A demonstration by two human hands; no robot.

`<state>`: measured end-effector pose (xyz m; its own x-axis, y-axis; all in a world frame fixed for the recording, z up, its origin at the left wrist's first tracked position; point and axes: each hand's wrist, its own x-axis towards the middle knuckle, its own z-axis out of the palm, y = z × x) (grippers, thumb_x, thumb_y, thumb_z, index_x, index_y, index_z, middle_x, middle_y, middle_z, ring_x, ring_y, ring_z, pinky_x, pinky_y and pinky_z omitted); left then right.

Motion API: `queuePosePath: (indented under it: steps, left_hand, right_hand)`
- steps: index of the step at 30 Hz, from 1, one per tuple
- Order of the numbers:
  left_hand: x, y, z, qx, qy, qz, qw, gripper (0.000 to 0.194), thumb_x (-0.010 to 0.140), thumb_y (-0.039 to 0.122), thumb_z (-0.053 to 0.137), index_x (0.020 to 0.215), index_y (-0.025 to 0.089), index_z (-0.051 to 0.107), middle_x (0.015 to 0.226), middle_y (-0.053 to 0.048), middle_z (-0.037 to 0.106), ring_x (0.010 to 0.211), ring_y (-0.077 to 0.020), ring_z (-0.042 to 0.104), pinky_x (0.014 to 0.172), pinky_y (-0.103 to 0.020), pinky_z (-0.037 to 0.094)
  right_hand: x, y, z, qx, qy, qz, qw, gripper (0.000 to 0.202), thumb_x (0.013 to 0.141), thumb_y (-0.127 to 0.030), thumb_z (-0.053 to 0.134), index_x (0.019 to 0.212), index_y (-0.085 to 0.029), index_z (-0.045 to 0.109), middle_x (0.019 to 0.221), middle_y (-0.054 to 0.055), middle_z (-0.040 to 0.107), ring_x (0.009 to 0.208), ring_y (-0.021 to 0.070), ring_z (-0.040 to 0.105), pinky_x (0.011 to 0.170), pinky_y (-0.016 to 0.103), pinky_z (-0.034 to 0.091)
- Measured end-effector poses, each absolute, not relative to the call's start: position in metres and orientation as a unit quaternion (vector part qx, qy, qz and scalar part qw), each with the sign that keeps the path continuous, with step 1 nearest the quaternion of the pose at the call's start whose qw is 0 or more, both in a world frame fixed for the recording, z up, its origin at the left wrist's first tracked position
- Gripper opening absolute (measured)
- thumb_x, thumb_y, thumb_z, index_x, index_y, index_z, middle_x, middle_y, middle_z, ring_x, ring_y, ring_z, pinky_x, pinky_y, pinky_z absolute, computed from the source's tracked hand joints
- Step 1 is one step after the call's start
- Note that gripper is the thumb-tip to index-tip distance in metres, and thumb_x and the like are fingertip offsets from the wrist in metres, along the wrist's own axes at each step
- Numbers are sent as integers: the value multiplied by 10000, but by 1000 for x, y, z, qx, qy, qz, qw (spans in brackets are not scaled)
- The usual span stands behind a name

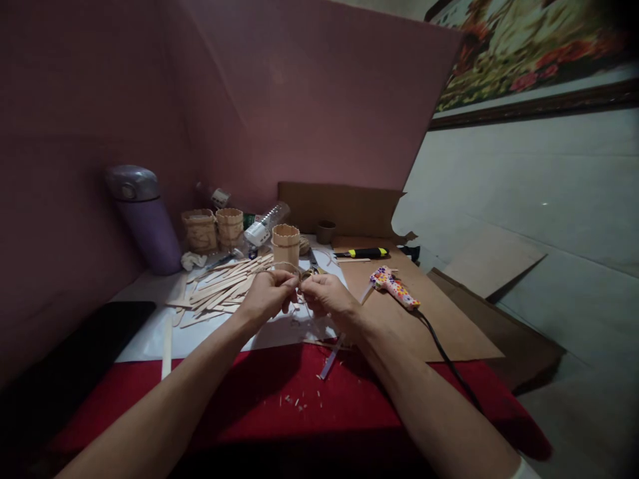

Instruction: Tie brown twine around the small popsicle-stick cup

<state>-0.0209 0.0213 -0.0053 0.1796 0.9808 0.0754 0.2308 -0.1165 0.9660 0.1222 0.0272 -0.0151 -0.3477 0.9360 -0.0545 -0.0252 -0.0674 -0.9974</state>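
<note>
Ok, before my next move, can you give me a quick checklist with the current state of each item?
1. Twine in hand: ok, pinched between the left hand and right hand.
2. Wooden cup upright: ok, standing just beyond the hands.
3. Glue gun clear of the hands: ok, lying on the cardboard to the right.
4. Glue gun hot: cannot tell.
5. Knife set aside: ok, lying farther back, apart from both hands.
6. Red cloth free of scraps: not ok, small scraps lie between the forearms.
</note>
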Motion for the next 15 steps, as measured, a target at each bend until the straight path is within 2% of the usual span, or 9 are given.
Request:
queuePosePath:
  steps: [6, 10, 15]
  left_hand:
    - [-23, 17, -2, 609, 487, 425, 459, 197, 693, 327, 601, 614, 147, 586, 433, 39, 472, 359, -57, 365, 359, -187, 233]
    - [-24, 18, -2, 647, 491, 412, 413, 217, 694, 316, 585, 560, 146, 579, 441, 24, 491, 362, -61, 380, 366, -197, 247]
    - [-24, 18, 1, 590, 493, 400, 499, 295, 685, 319, 579, 470, 179, 434, 366, 74, 327, 309, -41, 268, 333, -195, 156]
  right_hand:
    - [130, 29, -10, -401, -593, 600, 357, 139, 638, -274, 578, 588, -165, 507, 476, -57, 446, 391, 47, 333, 368, 190, 200]
    - [132, 28, -4, -438, -619, 562, 330, 123, 644, -264, 584, 611, -170, 512, 448, -66, 431, 383, 47, 328, 373, 183, 209]
    - [131, 25, -1, -418, -652, 550, 314, 118, 653, -258, 589, 624, -173, 514, 458, -67, 443, 399, 46, 333, 391, 181, 226]
